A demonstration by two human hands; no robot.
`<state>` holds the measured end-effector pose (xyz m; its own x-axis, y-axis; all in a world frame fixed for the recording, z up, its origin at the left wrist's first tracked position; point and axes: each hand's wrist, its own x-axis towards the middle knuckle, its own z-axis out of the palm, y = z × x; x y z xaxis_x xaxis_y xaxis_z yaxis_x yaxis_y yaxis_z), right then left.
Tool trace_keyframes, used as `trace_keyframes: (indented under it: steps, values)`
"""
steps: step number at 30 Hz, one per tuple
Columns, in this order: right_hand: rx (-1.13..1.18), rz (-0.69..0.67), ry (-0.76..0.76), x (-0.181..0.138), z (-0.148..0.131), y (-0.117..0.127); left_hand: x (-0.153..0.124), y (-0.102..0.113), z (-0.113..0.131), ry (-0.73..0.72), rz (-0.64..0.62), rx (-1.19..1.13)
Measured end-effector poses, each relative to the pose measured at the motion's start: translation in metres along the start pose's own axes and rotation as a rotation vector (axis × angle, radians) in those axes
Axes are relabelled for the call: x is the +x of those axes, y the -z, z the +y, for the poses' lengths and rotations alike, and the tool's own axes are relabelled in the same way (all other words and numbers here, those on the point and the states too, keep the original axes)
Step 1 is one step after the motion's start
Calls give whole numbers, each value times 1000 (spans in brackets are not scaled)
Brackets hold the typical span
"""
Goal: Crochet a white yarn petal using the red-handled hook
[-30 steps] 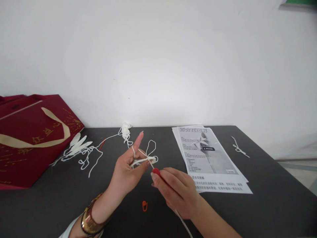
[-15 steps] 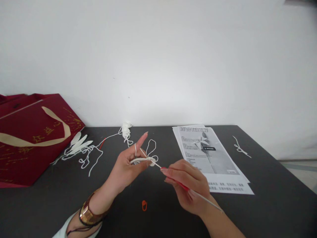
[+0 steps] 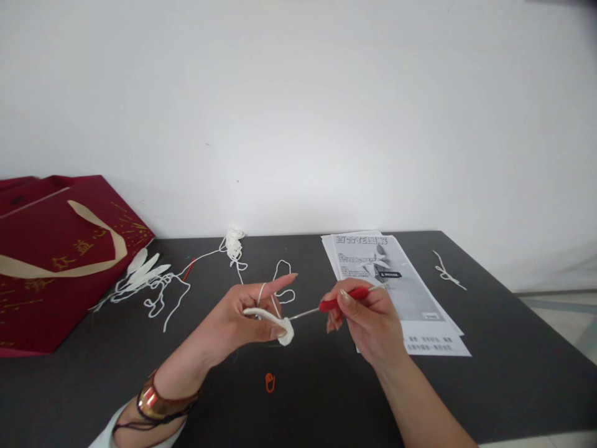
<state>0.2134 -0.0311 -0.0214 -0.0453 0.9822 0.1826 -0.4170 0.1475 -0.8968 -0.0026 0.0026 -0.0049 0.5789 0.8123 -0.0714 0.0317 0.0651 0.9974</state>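
Between thumb and fingers, my left hand [image 3: 242, 317] pinches a small white crochet piece [image 3: 286, 333]. White yarn [image 3: 260, 292] loops round its outstretched index finger, and a loose strand [image 3: 284, 267] curls on the table beyond. My right hand [image 3: 368, 317] grips a crochet hook [image 3: 333, 303] by its red handle. The hook's thin metal shaft points left, its tip at the upper edge of the crochet piece; whether it sits inside a stitch I cannot tell. An orange stitch marker [image 3: 270, 382] lies on the dark table below the hands.
Left stands a dark red gift bag [image 3: 56, 267] with a cream ribbon handle. Beside it lie several white petal-shaped pieces [image 3: 147, 274], tangled yarn and a thin red stick [image 3: 189, 269]. A yarn bundle [image 3: 234, 242] rests near the wall. Printed sheets [image 3: 438, 342] and a knotted strand [image 3: 448, 274] are right.
My right hand has turned, bringing the crochet hook from a slant to nearly level. The left index finger has tilted down to the right, and the crochet piece has dropped slightly.
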Motion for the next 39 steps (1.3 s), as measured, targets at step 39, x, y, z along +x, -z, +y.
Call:
trace_keyframes:
  steps: [39]
  values:
    - [-836,-59,732,-20,36,-22,6,-37,-22,-97,526,-296]
